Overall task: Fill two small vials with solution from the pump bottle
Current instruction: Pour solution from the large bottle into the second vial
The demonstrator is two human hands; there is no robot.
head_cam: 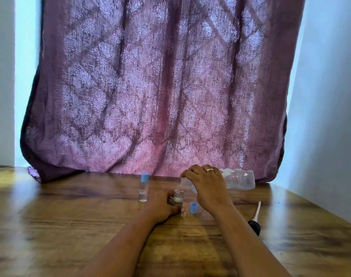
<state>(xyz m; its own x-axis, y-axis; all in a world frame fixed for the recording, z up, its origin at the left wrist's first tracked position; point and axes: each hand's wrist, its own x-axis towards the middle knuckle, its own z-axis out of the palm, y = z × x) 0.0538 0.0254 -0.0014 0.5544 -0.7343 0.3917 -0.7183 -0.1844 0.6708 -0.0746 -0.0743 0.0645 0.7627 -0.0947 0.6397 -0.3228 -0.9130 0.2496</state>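
The open vial [178,195] is gripped upright at lower centre by the left hand [162,206]; the tilted pump bottle [240,179] is held by the right hand [205,186]. The nozzle should be kept centred over the neck, and flow kept slow

wooden table [70,226], capped vial [143,189], blue cap [193,207]

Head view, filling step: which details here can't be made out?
- Pump bottle: its neck and head are hidden behind the right hand.
- Open vial: the liquid level is too small to read; the left hand covers its base.
- Capped vial: the label print is too small.
- Stream into the vial: not discernible.
- Black-handled tool: its type is unclear.
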